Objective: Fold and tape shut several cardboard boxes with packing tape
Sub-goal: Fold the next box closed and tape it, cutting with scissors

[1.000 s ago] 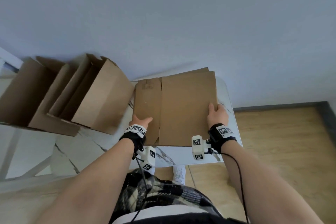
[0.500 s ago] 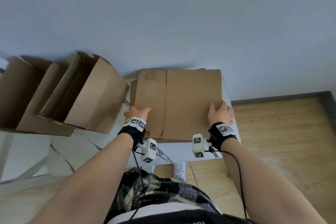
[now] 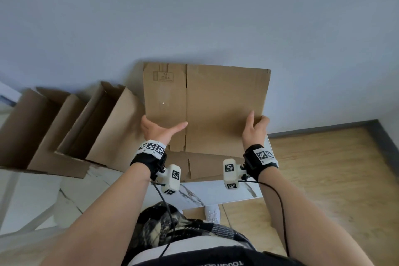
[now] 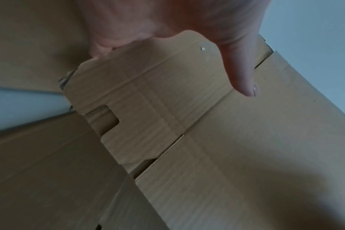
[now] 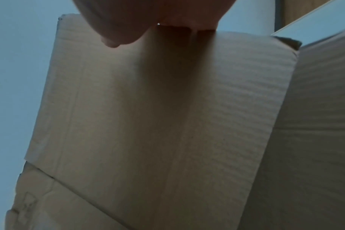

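Cardboard, a flattened box [image 3: 216, 110], stands upright between your hands above the desk [image 3: 216, 194]. Your left hand [image 3: 158, 130] and right hand [image 3: 254, 128] each pinch a side edge, thumbs in front, so opening it means pushing those edges together.

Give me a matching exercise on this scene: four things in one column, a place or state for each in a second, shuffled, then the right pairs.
Things:
1. flat cardboard box
2. opened boxes
3. left hand
4. right hand

Places or states:
A. grips the flat box's right edge
B. held raised on edge over the table
C. thumb lies across the flat box's front
D. lie on their sides at the left of the table

Pairs: 1-B, 2-D, 3-C, 4-A
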Tool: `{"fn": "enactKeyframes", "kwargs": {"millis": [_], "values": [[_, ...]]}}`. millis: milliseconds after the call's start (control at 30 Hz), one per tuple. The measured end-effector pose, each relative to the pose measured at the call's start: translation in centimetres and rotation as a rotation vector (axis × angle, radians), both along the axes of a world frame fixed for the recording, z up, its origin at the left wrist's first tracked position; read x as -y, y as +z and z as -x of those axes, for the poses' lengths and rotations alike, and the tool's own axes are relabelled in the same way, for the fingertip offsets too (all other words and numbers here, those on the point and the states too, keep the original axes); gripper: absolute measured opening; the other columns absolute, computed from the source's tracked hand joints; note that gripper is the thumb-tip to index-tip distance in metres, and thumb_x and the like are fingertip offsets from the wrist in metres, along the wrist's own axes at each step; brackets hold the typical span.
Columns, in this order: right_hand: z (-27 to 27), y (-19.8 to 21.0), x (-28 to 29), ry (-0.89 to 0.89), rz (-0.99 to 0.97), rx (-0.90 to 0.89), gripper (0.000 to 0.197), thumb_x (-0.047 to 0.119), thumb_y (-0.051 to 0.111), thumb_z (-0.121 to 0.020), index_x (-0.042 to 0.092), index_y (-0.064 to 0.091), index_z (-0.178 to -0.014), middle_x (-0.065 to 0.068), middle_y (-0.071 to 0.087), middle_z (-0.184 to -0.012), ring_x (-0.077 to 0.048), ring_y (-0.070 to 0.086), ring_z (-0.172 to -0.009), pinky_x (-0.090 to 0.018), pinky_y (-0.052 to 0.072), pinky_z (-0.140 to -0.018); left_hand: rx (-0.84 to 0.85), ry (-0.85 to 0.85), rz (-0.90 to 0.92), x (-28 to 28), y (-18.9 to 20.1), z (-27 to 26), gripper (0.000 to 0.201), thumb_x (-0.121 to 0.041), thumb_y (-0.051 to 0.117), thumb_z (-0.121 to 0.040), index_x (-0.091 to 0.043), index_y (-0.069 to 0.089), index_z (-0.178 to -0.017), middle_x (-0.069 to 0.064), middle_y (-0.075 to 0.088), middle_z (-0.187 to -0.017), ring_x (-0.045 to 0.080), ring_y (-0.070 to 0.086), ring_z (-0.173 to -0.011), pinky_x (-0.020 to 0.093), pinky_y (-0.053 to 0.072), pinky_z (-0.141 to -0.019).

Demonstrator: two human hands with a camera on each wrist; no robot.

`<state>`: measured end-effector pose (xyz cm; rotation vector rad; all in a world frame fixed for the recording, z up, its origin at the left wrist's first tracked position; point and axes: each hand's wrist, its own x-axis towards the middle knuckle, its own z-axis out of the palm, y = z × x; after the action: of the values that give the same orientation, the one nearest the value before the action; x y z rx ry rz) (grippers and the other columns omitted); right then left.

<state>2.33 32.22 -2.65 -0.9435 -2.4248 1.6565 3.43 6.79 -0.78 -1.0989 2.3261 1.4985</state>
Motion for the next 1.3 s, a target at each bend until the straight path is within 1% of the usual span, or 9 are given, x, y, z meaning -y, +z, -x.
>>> {"fn": "enactKeyframes", "kwargs": {"millis": [233, 400, 500, 667, 867, 1067, 1167, 1233, 1300], "values": [[-0.9, 1.6, 0.8, 0.032, -0.026, 0.02, 0.055, 0.057, 0.034, -0.1, 0.013, 0.036, -0.134, -0.015, 0.059, -0.124, -0.035, 0.059, -0.109, -0.035, 0.041, -0.087, -0.011, -0.08, -0.012, 2.0, 1.1, -0.5, 0.15, -0.051, 0.096, -0.045, -0.024, 0.001, -0.157, 0.004, 0.007, -0.165, 0.028, 0.017, -0.15, 0.054, 0.024, -0.119], [-0.9, 2.0, 0.5, -0.109, 0.041, -0.08, 0.042, 0.047, 0.037, -0.104, 0.008, 0.046, -0.092, 0.0, 0.047, -0.072, -0.025, 0.047, -0.077, -0.03, 0.03, -0.07, -0.069, -0.046, -0.105, 3.3, 1.4, -1.4, 0.149, -0.069, 0.089, -0.033, -0.026, 0.014, -0.154, 0.002, 0.025, -0.158, 0.027, 0.034, -0.142, 0.053, 0.032, -0.115], [-1.1, 2.6, 0.7, -0.124, 0.033, -0.11, 0.046, 0.045, 0.036, -0.105, 0.01, 0.036, -0.076, 0.0, 0.035, -0.065, -0.023, 0.035, -0.066, -0.032, 0.03, -0.068, -0.092, -0.039, -0.122, 3.3, 1.7, -1.6, 0.141, -0.07, 0.087, -0.045, -0.027, 0.01, -0.155, 0.003, 0.019, -0.161, 0.029, 0.029, -0.145, 0.054, 0.029, -0.116], [-1.6, 3.7, 1.2, -0.083, 0.025, -0.118, 0.047, 0.047, 0.038, -0.104, 0.015, 0.028, -0.07, 0.0, 0.032, -0.065, -0.018, 0.032, -0.059, -0.034, 0.029, -0.059, -0.097, -0.051, -0.113, 3.7, 2.1, -1.7, 0.136, -0.066, 0.086, -0.053, -0.029, 0.006, -0.156, 0.003, 0.014, -0.164, 0.03, 0.024, -0.148, 0.055, 0.028, -0.116], [-2.0, 4.3, 1.7, -0.059, 0.045, -0.116, 0.041, 0.047, 0.038, -0.104, 0.011, 0.037, -0.085, 0.002, 0.039, -0.071, -0.021, 0.039, -0.069, -0.033, 0.031, -0.072, -0.198, -0.01, -0.087, 3.6, 2.5, -2.1, 0.132, -0.065, 0.087, -0.053, -0.024, 0.015, -0.155, 0.001, 0.024, -0.16, 0.026, 0.03, -0.145, 0.052, 0.031, -0.116], [-2.0, 4.3, 1.5, -0.071, 0.043, -0.123, 0.046, 0.042, 0.03, -0.107, 0.006, 0.046, -0.082, -0.001, 0.044, -0.073, -0.022, 0.041, -0.072, -0.031, 0.032, -0.073, -0.222, 0.023, -0.102, 4.2, 3.0, -2.5, 0.11, -0.064, 0.083, -0.062, -0.027, 0.027, -0.149, -0.002, 0.041, -0.15, 0.026, 0.043, -0.136, 0.046, 0.04, -0.107], [-2.0, 4.7, 1.9, -0.109, 0.095, -0.133, 0.052, 0.044, 0.028, -0.107, 0.007, 0.064, -0.111, -0.006, 0.064, -0.106, -0.026, 0.055, -0.102, -0.029, 0.038, -0.088, -0.208, 0.071, -0.11, 4.1, 3.1, -2.4, 0.106, -0.066, 0.081, -0.063, -0.024, 0.03, -0.146, 0.002, 0.045, -0.145, 0.03, 0.045, -0.134, 0.045, 0.042, -0.104], [-1.9, 4.6, 2.2, -0.168, 0.142, -0.116, 0.063, 0.05, 0.024, -0.106, 0.006, 0.055, -0.138, -0.011, 0.058, -0.137, -0.028, 0.05, -0.129, -0.03, 0.035, -0.107, -0.197, 0.111, -0.124, 4.0, 3.3, -2.4, 0.117, -0.072, 0.078, -0.061, -0.019, 0.024, -0.152, 0.006, 0.04, -0.152, 0.031, 0.042, -0.137, 0.05, 0.038, -0.109], [-1.6, 4.3, 2.2, -0.228, 0.212, -0.077, 0.071, 0.056, 0.02, -0.104, 0.005, 0.049, -0.144, -0.013, 0.051, -0.146, -0.03, 0.044, -0.137, -0.035, 0.032, -0.114, -0.213, 0.159, -0.117, 4.0, 3.3, -2.3, 0.126, -0.084, 0.073, -0.049, -0.014, 0.032, -0.146, 0.008, 0.045, -0.146, 0.032, 0.046, -0.132, 0.05, 0.04, -0.108]]}}
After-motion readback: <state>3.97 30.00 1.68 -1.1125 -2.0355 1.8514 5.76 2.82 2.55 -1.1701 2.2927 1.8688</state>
